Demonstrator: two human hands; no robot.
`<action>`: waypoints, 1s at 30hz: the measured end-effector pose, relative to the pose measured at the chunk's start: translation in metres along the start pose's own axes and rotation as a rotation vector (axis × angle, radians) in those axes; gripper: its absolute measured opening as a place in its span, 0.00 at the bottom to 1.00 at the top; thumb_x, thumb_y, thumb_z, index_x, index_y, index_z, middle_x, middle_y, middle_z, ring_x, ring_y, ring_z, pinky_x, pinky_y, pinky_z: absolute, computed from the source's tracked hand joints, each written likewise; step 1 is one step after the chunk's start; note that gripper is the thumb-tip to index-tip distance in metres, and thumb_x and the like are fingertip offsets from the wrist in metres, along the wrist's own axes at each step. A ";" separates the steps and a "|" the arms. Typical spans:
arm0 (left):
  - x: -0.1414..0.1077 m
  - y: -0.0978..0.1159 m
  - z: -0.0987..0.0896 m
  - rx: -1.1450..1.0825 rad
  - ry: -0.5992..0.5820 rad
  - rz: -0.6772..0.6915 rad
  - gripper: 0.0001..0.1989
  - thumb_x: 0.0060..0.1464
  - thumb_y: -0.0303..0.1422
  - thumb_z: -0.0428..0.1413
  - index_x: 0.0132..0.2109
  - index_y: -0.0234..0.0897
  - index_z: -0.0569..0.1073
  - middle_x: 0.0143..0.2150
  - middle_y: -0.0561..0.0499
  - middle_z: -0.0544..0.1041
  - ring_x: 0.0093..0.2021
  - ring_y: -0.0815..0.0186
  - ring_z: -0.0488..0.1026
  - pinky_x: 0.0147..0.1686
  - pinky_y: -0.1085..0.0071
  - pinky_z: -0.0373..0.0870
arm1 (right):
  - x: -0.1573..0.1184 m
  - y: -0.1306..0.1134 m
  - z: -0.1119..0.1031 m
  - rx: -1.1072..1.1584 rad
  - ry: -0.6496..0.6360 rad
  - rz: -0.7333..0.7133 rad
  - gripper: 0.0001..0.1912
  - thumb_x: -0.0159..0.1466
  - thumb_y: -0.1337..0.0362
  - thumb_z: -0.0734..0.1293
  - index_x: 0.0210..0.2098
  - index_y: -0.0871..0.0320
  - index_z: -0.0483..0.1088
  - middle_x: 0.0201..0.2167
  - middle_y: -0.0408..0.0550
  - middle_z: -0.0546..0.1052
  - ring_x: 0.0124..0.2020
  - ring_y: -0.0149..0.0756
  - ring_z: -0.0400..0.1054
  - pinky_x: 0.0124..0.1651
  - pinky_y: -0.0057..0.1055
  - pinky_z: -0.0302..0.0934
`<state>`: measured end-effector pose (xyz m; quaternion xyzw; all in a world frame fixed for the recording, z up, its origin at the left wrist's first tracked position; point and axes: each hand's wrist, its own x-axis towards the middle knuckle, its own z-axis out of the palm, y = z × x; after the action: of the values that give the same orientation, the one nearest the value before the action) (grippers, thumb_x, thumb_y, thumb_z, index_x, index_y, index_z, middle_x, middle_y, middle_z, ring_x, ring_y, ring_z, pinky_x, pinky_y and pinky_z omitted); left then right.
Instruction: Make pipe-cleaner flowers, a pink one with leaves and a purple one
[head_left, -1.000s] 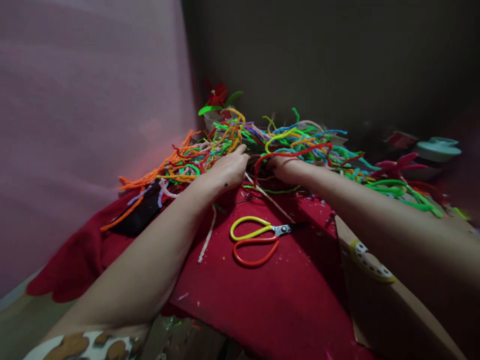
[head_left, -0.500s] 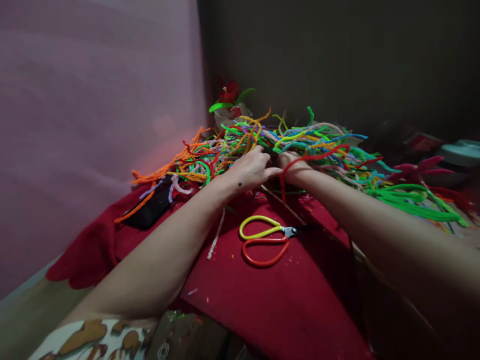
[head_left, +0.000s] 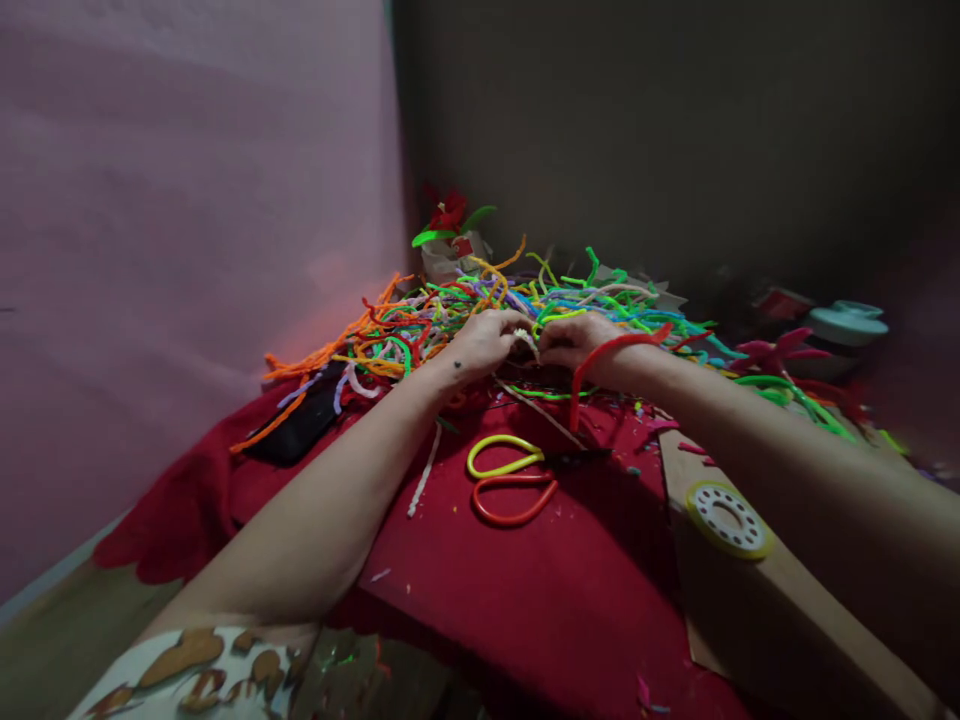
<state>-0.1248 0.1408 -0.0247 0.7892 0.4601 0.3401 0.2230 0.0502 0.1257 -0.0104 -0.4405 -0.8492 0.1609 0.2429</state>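
My left hand (head_left: 484,342) is closed, its fingers pinched on a small pale fuzzy piece (head_left: 525,342) in front of the pile. Close beside it on the right, my right hand (head_left: 579,342) has its fingers curled together at that piece; what lies in its fingertips is hidden. A red pipe cleaner (head_left: 619,347) arches across my right hand and wrist. Behind both hands spreads a tangled heap of colourful pipe cleaners (head_left: 442,310). Scissors (head_left: 514,502) with one yellow and one red handle lie on the red cloth (head_left: 540,600), nearer me.
A black phone-like object (head_left: 292,430) lies at left under orange strands. A yellow-rimmed tape roll (head_left: 727,520) sits on a brown board (head_left: 750,610) under my right forearm. Pink (head_left: 780,350) and red (head_left: 448,212) craft flowers stand farther back. A pinkish wall (head_left: 187,200) bounds the left.
My right hand has turned so its back and fingers show, and the pale piece is visible between the hands. My right forearm has moved up, uncovering the tape roll and board.
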 end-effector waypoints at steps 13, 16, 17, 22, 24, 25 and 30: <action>-0.021 0.042 -0.002 -0.633 -0.187 -0.090 0.05 0.47 0.29 0.57 0.27 0.31 0.72 0.17 0.57 0.67 0.15 0.79 0.57 0.16 0.79 0.50 | -0.009 -0.024 0.004 1.084 0.328 0.340 0.12 0.49 0.61 0.71 0.27 0.58 0.65 0.15 0.34 0.64 0.13 0.22 0.53 0.15 0.21 0.47; -0.020 0.040 -0.004 -0.591 -0.119 -0.154 0.10 0.48 0.30 0.57 0.22 0.32 0.69 0.14 0.58 0.64 0.13 0.79 0.54 0.14 0.78 0.46 | -0.012 -0.023 0.013 1.057 0.258 0.384 0.08 0.54 0.61 0.67 0.29 0.57 0.64 0.17 0.37 0.65 0.14 0.23 0.56 0.15 0.21 0.50; -0.020 0.038 -0.006 -0.589 -0.083 -0.162 0.11 0.48 0.31 0.57 0.21 0.32 0.68 0.13 0.58 0.64 0.12 0.79 0.53 0.14 0.78 0.46 | -0.015 -0.023 0.014 1.030 0.216 0.408 0.07 0.54 0.63 0.66 0.28 0.58 0.64 0.17 0.38 0.66 0.15 0.24 0.57 0.15 0.21 0.50; -0.018 0.030 -0.012 -0.605 0.019 -0.105 0.11 0.48 0.34 0.59 0.24 0.32 0.69 0.18 0.56 0.69 0.13 0.80 0.55 0.14 0.79 0.46 | -0.027 -0.019 0.006 0.757 -0.016 0.499 0.03 0.52 0.69 0.66 0.24 0.61 0.68 0.16 0.43 0.68 0.17 0.31 0.64 0.18 0.26 0.59; -0.019 0.032 -0.012 -0.589 0.025 -0.097 0.10 0.47 0.33 0.59 0.24 0.32 0.69 0.18 0.56 0.69 0.13 0.80 0.55 0.14 0.79 0.47 | -0.026 -0.018 0.005 0.616 -0.044 0.488 0.01 0.53 0.70 0.66 0.25 0.60 0.69 0.18 0.44 0.70 0.21 0.32 0.66 0.24 0.28 0.63; -0.020 0.034 -0.011 -0.577 0.029 -0.095 0.11 0.47 0.33 0.59 0.23 0.32 0.69 0.17 0.56 0.69 0.13 0.80 0.54 0.14 0.79 0.47 | -0.024 -0.018 0.007 0.548 -0.053 0.475 0.02 0.52 0.71 0.67 0.24 0.59 0.69 0.19 0.44 0.71 0.23 0.33 0.67 0.27 0.29 0.64; -0.021 0.038 -0.010 -0.556 0.082 -0.091 0.12 0.49 0.33 0.58 0.22 0.32 0.68 0.14 0.58 0.65 0.12 0.80 0.53 0.13 0.79 0.47 | -0.010 -0.030 0.021 0.339 -0.206 0.443 0.15 0.45 0.77 0.69 0.11 0.57 0.61 0.16 0.44 0.68 0.33 0.40 0.69 0.37 0.31 0.64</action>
<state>-0.1173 0.1041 0.0000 0.6619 0.3927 0.4746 0.4271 0.0230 0.0991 -0.0161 -0.5498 -0.7134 0.3935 0.1845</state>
